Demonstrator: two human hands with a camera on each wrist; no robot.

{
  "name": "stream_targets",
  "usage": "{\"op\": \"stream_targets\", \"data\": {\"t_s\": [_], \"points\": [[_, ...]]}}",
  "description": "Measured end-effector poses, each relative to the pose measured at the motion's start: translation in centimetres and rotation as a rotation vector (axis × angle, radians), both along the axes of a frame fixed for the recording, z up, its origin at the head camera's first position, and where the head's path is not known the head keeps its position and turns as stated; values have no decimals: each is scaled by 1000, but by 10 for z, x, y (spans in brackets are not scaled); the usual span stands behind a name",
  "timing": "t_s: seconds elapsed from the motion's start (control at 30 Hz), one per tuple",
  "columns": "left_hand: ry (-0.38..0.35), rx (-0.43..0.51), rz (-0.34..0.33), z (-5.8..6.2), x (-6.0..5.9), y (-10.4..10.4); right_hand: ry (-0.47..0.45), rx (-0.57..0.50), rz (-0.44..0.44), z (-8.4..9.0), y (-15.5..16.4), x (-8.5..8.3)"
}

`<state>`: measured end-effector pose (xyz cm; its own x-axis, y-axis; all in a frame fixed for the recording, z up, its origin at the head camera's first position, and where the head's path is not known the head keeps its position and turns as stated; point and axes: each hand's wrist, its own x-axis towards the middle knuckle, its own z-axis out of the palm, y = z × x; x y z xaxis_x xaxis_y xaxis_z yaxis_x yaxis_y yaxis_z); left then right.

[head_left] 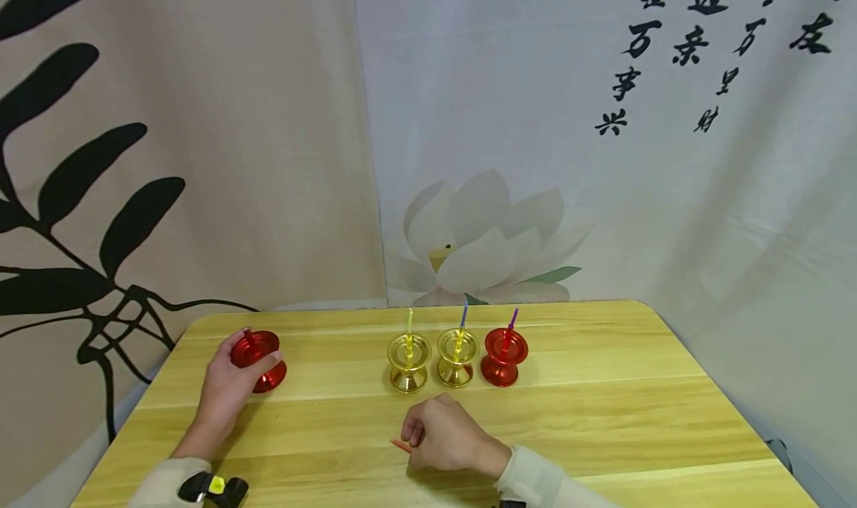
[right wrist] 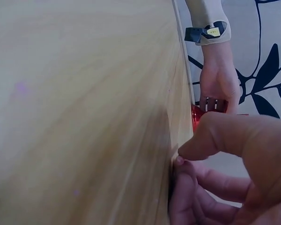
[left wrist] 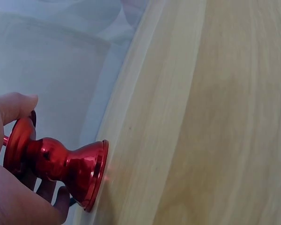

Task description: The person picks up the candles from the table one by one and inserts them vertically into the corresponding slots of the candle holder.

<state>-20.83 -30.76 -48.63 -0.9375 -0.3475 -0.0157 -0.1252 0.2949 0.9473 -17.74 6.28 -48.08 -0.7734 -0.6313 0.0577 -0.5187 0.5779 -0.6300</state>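
At the table's left side my left hand (head_left: 228, 385) grips a red metallic candle holder (head_left: 270, 378) round its upper cup. The holder's flared base (left wrist: 91, 173) is close over the tabletop in the left wrist view. A short red candle (head_left: 248, 335) pokes up from that cup, partly hidden by the fingers. Low over the table's middle, my right hand (head_left: 450, 433) pinches a thin orange candle (head_left: 400, 445) between thumb and fingertips. Only a small tip of this candle (right wrist: 179, 160) shows in the right wrist view; the fingers hide the rest.
Beyond my right hand stand two gold candle holders, one with a yellow candle (head_left: 411, 320) and one with a blue candle (head_left: 464, 315). Beside them is a red holder (head_left: 500, 374) with a purple candle (head_left: 512, 319). A printed curtain (head_left: 502, 121) hangs behind the wooden table (head_left: 602, 419).
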Motion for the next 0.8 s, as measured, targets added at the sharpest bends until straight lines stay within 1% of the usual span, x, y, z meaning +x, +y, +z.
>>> {"op": "stream_targets", "data": {"t_s": [0.2, 0.4, 0.57, 0.8], "points": [[-7, 7, -31, 0, -1, 8, -17, 21, -1, 0, 0, -1], [-30, 17, -62, 0, -2, 16, -47, 26, -4, -1, 0, -3], [-20, 34, -89, -2, -4, 22, -57, 18, -3, 0, 0, -3], [-19, 54, -123, -1, -6, 33, -53, 26, -3, 0, 0, -3]]}}
